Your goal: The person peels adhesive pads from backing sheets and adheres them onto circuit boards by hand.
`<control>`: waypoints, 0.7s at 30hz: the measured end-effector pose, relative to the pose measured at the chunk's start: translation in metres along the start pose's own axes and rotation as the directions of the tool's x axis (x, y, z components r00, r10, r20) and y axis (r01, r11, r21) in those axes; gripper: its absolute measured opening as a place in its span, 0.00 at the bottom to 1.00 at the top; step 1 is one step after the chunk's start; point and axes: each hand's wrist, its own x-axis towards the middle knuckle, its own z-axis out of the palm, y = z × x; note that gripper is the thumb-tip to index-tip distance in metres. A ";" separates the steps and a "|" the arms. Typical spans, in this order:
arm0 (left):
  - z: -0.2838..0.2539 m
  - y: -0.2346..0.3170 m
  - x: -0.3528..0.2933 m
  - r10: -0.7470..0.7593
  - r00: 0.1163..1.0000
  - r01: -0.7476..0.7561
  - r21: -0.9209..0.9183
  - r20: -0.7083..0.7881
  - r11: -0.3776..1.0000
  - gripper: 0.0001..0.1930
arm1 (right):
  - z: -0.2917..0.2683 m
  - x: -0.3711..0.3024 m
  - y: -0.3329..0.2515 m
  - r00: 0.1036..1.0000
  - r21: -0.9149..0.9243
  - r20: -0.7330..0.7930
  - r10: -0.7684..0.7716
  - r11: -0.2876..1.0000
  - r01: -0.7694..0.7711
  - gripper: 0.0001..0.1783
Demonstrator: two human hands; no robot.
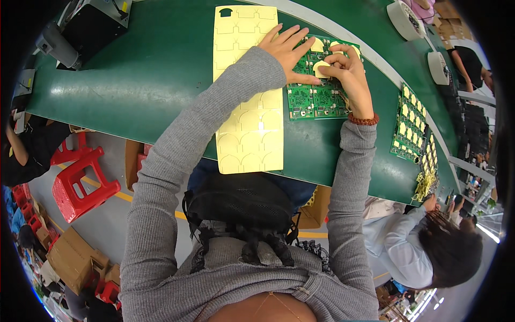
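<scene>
A green circuit board panel [314,110] lies on the bench in front of me, with several yellow die-cut pieces [317,46] along its far part. My left hand [281,53] rests with fingers spread across the panel's left side and the edge of a yellow die-cut sheet [249,139]. That sheet is long, scored with rounded tab shapes, and has a cut-out at its far left corner. Thumb and fingers of my right hand [350,75] pinch the edge of one yellow piece [321,69] at the panel's middle. Part of the panel is hidden under both hands.
The green bench [145,96] curves around me. More board panels with yellow pieces [410,121] lie to the right, near a co-worker in a pale top [402,247]. White reels [405,21] stand far right, a dark machine [94,32] far left. A red stool [83,182] is on the floor.
</scene>
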 end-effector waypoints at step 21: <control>0.001 0.000 0.001 0.000 1.000 0.000 -0.022 -0.017 1.000 0.44 | -0.004 0.004 0.010 0.999 -0.137 0.026 -0.042 0.990 0.045 0.21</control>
